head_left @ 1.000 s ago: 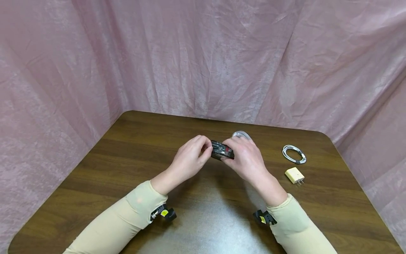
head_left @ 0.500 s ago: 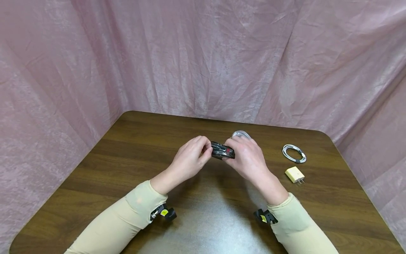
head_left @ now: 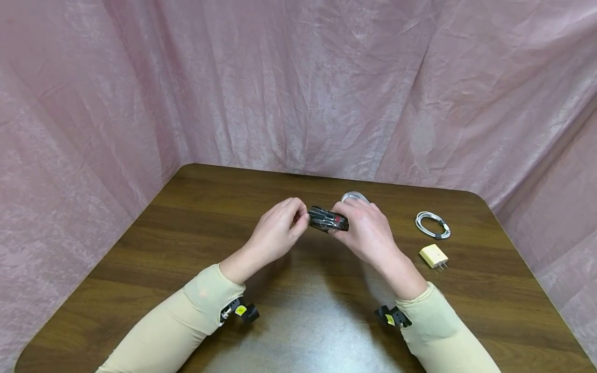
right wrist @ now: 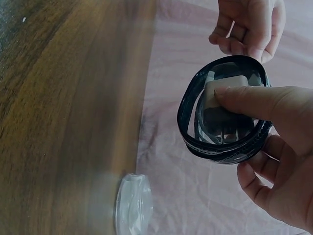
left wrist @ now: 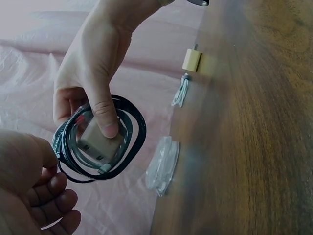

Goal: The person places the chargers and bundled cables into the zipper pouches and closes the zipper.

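A small round case (head_left: 328,219) with clear sides and a black zippered rim is held above the table between both hands. Through its clear side, in the left wrist view, a pale charger block (left wrist: 100,143) and a coiled cable show inside. My right hand (head_left: 368,230) grips the case, its thumb pressed flat on the clear face and the fingers behind. At the opposite end my left hand (head_left: 281,228) pinches at the zipper edge between thumb and forefinger. Its other fingers are curled loosely. The zipper pull itself is too small to make out.
Behind the right hand lies a clear round plastic pouch (right wrist: 133,205) on the wooden table (head_left: 224,207). Farther right are a coiled white cable (head_left: 432,226) and a yellow charger plug (head_left: 434,256) with its prongs out. Pink curtains (head_left: 298,88) hang beyond the table edge.
My right hand and the case have shifted slightly right, while my left hand has drawn slightly left along the rim's end. The things on the table have stayed put.
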Action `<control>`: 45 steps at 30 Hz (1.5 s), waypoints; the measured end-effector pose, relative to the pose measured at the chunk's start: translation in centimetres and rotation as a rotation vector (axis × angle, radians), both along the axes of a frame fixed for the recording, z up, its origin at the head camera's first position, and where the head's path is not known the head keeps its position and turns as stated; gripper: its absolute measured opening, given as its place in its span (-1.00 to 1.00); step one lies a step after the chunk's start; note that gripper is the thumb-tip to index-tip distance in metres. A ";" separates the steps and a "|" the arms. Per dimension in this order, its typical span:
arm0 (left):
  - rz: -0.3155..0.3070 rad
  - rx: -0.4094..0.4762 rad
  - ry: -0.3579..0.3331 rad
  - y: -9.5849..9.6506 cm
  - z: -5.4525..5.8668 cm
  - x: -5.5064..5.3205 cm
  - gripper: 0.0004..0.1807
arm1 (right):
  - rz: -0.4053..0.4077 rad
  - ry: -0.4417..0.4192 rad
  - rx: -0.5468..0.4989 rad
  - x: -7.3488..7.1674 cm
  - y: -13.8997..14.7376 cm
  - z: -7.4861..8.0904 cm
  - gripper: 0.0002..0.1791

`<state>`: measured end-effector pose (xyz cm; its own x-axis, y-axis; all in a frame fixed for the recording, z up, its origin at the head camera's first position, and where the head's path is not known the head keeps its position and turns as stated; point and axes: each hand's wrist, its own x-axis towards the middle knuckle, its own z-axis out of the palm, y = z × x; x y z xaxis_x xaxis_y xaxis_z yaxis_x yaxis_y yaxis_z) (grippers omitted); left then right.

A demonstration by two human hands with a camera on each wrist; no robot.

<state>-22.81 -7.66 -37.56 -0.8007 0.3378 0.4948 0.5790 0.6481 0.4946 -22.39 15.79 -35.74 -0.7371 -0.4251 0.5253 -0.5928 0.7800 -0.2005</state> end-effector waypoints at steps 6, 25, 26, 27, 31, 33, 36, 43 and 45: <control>-0.005 0.000 0.015 -0.1 0.0 -0.1 -0.88 | 0.007 -0.011 -0.009 -0.1 0.1 0.0 -0.61; -0.085 0.061 -0.080 0.3 0.4 0.5 -0.91 | -0.037 -0.123 0.044 0.3 -0.3 0.0 -0.58; -0.094 0.058 -0.078 0.3 0.4 0.5 -0.91 | -0.024 -0.110 0.054 0.4 -0.3 -0.1 -0.56; -0.102 0.055 -0.074 0.4 0.4 0.6 -0.91 | -0.010 -0.094 0.061 0.4 -0.4 -0.2 -0.55; -0.119 0.040 -0.043 0.7 0.3 0.8 -0.90 | 0.009 -0.030 0.091 0.6 -0.5 -0.5 -0.59; -0.119 0.031 -0.013 0.7 0.2 0.8 -0.89 | -0.005 -0.004 0.101 0.7 -0.5 -0.6 -0.60; -0.115 0.026 0.029 0.7 0.2 0.7 -0.89 | -0.026 0.023 0.104 0.7 -0.4 -0.6 -0.59; -0.079 0.018 0.060 0.4 0.3 0.7 -0.89 | -0.039 0.022 0.104 0.6 -0.3 -0.4 -0.59; -0.065 0.016 0.057 0.3 0.3 0.6 -0.89 | -0.043 0.016 0.102 0.6 -0.3 -0.2 -0.59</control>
<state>-22.22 -7.37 -37.24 -0.7478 0.3795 0.5448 0.6470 0.6007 0.4696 -21.77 15.49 -35.99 -0.7474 -0.4453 0.4930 -0.5609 0.8206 -0.1092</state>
